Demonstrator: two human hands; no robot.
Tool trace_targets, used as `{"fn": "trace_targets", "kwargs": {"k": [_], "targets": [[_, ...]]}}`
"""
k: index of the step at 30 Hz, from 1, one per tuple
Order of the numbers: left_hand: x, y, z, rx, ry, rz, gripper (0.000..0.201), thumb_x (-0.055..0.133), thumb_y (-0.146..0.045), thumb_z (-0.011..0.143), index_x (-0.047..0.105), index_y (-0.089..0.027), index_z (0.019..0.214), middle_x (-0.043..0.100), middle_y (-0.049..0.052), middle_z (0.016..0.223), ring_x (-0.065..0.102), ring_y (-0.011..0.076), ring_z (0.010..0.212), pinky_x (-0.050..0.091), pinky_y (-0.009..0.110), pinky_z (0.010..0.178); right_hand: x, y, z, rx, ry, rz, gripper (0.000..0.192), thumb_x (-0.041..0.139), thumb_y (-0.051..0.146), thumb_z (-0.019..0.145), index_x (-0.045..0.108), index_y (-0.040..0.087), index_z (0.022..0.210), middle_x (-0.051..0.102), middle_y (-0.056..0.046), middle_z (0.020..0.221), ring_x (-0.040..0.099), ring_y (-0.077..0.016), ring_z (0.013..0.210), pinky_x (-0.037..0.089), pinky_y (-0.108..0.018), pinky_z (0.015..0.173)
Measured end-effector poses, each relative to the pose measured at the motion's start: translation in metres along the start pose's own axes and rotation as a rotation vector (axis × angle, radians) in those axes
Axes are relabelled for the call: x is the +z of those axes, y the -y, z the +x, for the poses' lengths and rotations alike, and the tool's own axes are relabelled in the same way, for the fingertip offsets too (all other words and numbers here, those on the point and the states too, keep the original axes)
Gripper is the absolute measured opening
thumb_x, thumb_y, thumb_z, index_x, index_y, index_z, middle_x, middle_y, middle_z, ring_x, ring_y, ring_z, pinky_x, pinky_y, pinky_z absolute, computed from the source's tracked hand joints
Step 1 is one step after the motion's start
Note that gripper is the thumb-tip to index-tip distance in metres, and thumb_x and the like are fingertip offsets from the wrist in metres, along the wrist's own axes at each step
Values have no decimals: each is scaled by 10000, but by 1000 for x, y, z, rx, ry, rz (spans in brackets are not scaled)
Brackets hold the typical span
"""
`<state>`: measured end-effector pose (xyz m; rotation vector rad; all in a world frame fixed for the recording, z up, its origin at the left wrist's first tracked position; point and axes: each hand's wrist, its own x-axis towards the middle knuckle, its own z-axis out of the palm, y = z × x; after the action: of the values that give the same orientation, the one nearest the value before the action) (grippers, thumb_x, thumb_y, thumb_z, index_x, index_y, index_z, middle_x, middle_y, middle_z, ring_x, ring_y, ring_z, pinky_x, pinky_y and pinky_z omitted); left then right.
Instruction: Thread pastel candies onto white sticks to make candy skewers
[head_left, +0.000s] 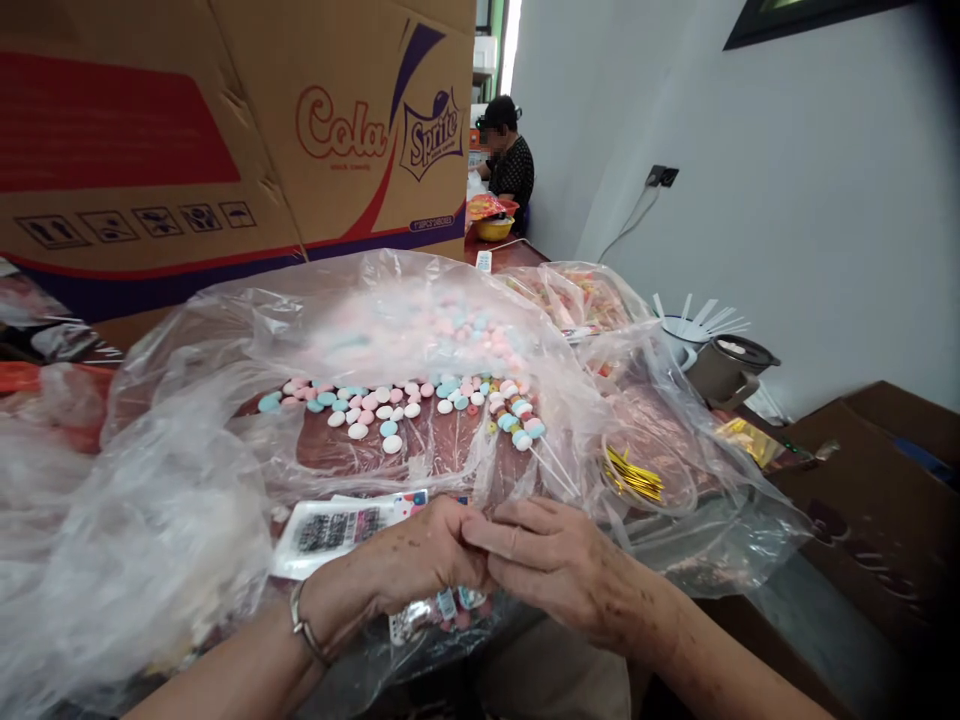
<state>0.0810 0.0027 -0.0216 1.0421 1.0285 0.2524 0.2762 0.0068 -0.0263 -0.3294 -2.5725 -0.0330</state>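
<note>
So the person has both hands pulled in together at the front edge of the bench [360,455], the left hand [409,565] and right hand [551,560] touching at the fingertips and pinched shut on a small candy packet [442,607], which hangs just under the knuckles and is mostly hidden, so it's hard to tell exactly how it's being held. Looks like the packing or closing step on that one little packet. Right behind the hands lies a printed card [330,530], and past that a big clear plastic bag [375,330] is spread open with loose pastel candies [390,405] in pink, blue and white scattered on it, plus a few threaded on thin sticks [551,465]. A bundle of gold twist ties [634,475] sits just to the right under more plastic, so presumably the next move means freeing one hand to reach over there while the other keeps its grip.
</note>
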Motion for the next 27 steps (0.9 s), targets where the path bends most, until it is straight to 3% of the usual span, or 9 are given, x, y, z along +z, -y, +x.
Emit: {"fn": "trace_targets", "kwargs": {"k": [7,9,13,15,17,20,23,25,27], "targets": [[-4,-5,-8,-6,115,163,84,607,-170,568,641,-171,646,612,-37,564,474,99,418,407,217,428,-7,18,4,-2,137,-38,325,360,143,1047,637,147,879,632,-68,839,493,-201,770,403,-343,682],[-1,-4,-8,136,-54,325,50,576,-154,610,610,-182,633,596,-24,576,519,136,494,416,241,482,0,24,5,93,109,-163,356,316,96,1025,637,132,874,622,-91,829,486,-217,756,396,-356,667],[15,5,-2,620,-692,814,172,484,-123,808,609,-191,710,662,70,702,611,238,675,486,352,645,22,16,7,377,-133,-332,337,336,57,973,593,168,784,574,-65,713,463,-208,664,354,-341,589],[24,13,2,912,-945,929,188,466,-111,871,644,-173,865,707,145,897,645,303,870,503,441,794,29,6,11,548,-318,-246,290,393,88,958,549,197,739,556,-32,678,487,-184,646,378,-310,588],[31,22,4,1123,-1038,892,152,541,-132,884,636,-169,997,699,167,1031,627,317,988,478,474,893,30,-2,18,756,-501,-26,232,442,132,945,536,206,746,548,8,659,510,-149,618,412,-263,582],[32,27,1,950,-863,514,122,587,-268,933,616,-197,1028,694,79,860,628,239,790,496,365,756,27,2,32,977,-682,322,185,489,193,930,542,212,754,496,57,595,474,-110,529,402,-213,504],[17,13,-9,625,-668,-66,324,511,-498,979,626,-209,1070,690,37,776,624,213,702,485,312,655,26,18,46,879,-692,393,174,497,179,900,571,200,744,538,42,621,505,-104,551,411,-206,526],[1,-4,-21,715,-573,-331,440,564,-611,916,660,-219,1091,723,44,842,646,221,751,505,327,724,28,25,52,778,-654,401,193,489,159,875,563,197,701,555,31,631,512,-100,563,410,-206,541],[-15,-17,-36,817,-407,-355,561,573,-725,850,728,-206,996,749,67,803,665,247,768,510,355,778,31,25,53,787,-626,468,205,485,171,866,545,200,672,527,40,595,483,-95,534,391,-202,515]]}}
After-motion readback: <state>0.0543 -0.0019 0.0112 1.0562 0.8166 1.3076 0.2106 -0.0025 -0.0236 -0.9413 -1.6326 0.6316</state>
